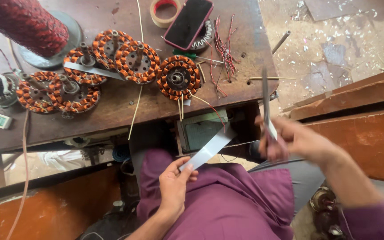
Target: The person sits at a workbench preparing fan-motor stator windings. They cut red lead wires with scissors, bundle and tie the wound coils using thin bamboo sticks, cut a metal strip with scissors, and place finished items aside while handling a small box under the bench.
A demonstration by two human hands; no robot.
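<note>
**coil_tinkerer:** Looking at this bench shot, I'd say the cutting step is in hand. The left hand is pinched shut on one end of a long flat strip of pale grey-white sheet, thumb and fingers clamped on it, the strip slanting up and away over the purple-clothed lap. The right hand is motion-blurred but closed around the handles of a pair of slim metal scissors, blades pointing up toward the table edge, a little way to the right of the strip and not touching it.

**benchrat42:** Agreed. My guess is that the blades need to be brought square across the strip while the left hand holds it taut. The sheet looks thin, smooth and stiff-ish, like insulation paper, so it should shear cleanly but could skew if held slack.

**coil_tinkerer:** Lying on the scuffed brown wooden table are round motor stators wound with glossy orange copper wire, toothed and ring-shaped, several in a cluster. There's also a black-screened phone in a pink case, a roll of tan tape, and loose red wire offcuts.

**benchrat42:** And a big cone of dark red thread, top left.
</note>
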